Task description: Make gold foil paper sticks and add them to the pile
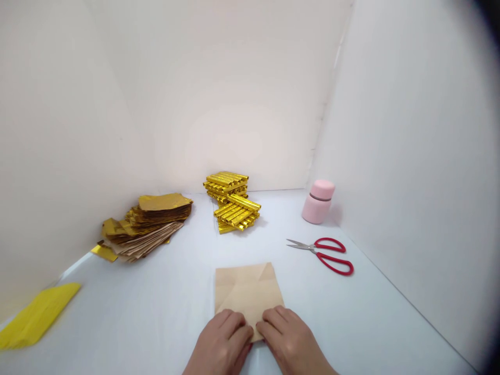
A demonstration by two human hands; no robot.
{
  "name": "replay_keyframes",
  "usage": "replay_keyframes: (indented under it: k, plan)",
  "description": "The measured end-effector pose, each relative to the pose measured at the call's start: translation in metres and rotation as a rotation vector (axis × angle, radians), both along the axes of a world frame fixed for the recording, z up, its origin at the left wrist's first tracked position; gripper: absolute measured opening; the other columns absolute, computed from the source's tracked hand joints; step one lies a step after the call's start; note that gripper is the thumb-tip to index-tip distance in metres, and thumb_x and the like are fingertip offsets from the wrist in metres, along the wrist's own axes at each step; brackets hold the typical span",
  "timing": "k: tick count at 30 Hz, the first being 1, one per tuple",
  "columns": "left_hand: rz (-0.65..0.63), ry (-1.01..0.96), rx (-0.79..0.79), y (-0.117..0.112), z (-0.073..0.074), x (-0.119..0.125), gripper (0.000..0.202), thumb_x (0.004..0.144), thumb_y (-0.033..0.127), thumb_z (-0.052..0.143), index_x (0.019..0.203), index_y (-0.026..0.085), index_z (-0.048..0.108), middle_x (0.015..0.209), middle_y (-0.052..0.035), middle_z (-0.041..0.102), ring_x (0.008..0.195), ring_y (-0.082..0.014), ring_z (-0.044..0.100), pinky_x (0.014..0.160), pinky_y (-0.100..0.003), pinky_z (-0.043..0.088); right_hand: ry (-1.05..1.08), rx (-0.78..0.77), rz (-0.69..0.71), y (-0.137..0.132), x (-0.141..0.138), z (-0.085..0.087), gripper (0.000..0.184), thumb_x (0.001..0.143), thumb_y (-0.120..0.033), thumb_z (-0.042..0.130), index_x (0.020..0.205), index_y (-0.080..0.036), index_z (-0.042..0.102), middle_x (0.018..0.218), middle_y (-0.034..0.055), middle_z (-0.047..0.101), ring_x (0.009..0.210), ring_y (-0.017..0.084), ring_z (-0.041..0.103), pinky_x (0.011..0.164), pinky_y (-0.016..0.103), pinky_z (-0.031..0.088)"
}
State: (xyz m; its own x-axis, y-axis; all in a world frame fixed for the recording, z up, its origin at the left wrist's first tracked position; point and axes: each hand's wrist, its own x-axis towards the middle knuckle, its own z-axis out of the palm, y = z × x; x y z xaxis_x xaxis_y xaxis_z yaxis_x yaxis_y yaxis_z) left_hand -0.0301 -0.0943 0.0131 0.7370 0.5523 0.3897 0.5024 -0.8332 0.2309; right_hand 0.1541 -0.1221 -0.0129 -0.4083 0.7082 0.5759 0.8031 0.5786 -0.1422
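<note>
A tan sheet of paper (pixel 250 286) with crease lines lies on the white table in front of me. My left hand (pixel 224 341) has its curled fingers on the sheet's near left part. My right hand (pixel 289 336) grips the near right part in the same way, with the fingertips of both hands close together. The near edge of the paper is pinched between fingers and thumbs, and the thumbs are mostly hidden beneath the hands.
Gold paper rolls (pixel 234 205) are stacked at the back middle. A pile of gold-and-brown paper sheets (pixel 148 224) sits at the left, with yellow paper (pixel 39 315) nearer. Open red-handled scissors (pixel 318 252) and a pink bottle (pixel 318 203) are at the right. White walls (pixel 242 94) enclose the table.
</note>
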Motion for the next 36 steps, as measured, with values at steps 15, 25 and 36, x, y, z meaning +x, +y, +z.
replay_keyframes:
  k: [15, 25, 36]
  plan:
    - [0.207, -0.035, -0.236, 0.005, -0.002, -0.020, 0.014, 0.087, 0.015, 0.050, 0.075, 0.019, 0.055, 0.081, -0.0032, 0.059, 0.078, -0.0190, 0.057, 0.065, -0.028, 0.048, 0.075, -0.211, -0.063, 0.000, 0.032, 0.013, 0.027, 0.092, -0.014, 0.037, 0.076, -0.021, 0.058, 0.070, 0.0018, 0.058, 0.066, 0.018, 0.053, 0.063, 0.030, 0.040]
    - [0.256, -0.208, -0.378, 0.002, -0.004, -0.032, 0.024, 0.091, 0.024, 0.041, 0.078, 0.020, 0.061, 0.089, -0.0060, 0.058, 0.082, -0.0190, 0.056, 0.071, -0.029, 0.049, 0.193, -0.549, -0.085, 0.003, 0.043, 0.027, 0.018, 0.088, -0.011, 0.045, 0.076, -0.021, 0.053, 0.076, 0.0000, 0.056, 0.075, 0.017, 0.053, 0.074, 0.035, 0.041]
    - [0.388, -0.117, -0.343, 0.004, -0.013, -0.035, 0.027, 0.091, 0.031, 0.041, 0.073, 0.018, 0.054, 0.092, -0.0089, 0.057, 0.084, -0.0226, 0.056, 0.074, -0.037, 0.049, 0.163, -0.495, -0.181, 0.004, 0.042, 0.019, 0.018, 0.089, -0.017, 0.043, 0.070, -0.021, 0.044, 0.074, 0.0015, 0.053, 0.071, 0.019, 0.051, 0.068, 0.036, 0.041]
